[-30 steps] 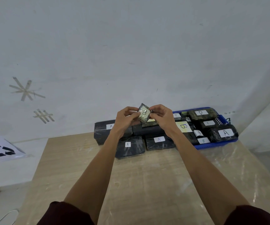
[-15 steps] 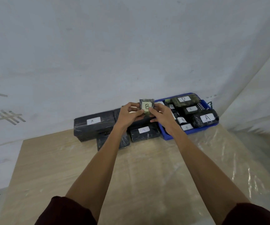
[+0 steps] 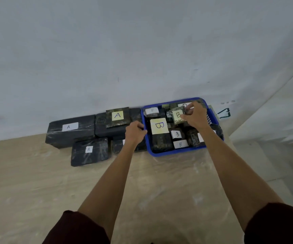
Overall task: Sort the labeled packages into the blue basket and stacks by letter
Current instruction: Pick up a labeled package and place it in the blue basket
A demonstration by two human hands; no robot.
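My right hand point(image 3: 196, 115) pinches a small packet labelled B point(image 3: 177, 115) and holds it over the middle of the blue basket point(image 3: 175, 152). The basket stands at the table's back right and holds several dark packages with B labels, among them a big one with a yellow B point(image 3: 159, 125). My left hand point(image 3: 135, 132) grips the basket's left rim. To the left of the basket, black packages labelled A point(image 3: 70, 132) are stacked against the wall, with a yellow-labelled A package point(image 3: 118, 117) on top.
The wooden table point(image 3: 71, 191) is covered in clear film. A white wall rises right behind the packages. A small green object point(image 3: 224, 113) sits behind the basket on the right. The floor drops away past the table's right edge.
My left hand let go of the small B packet and took hold of the basket's rim. My right hand carried the packet to the right, over the basket.
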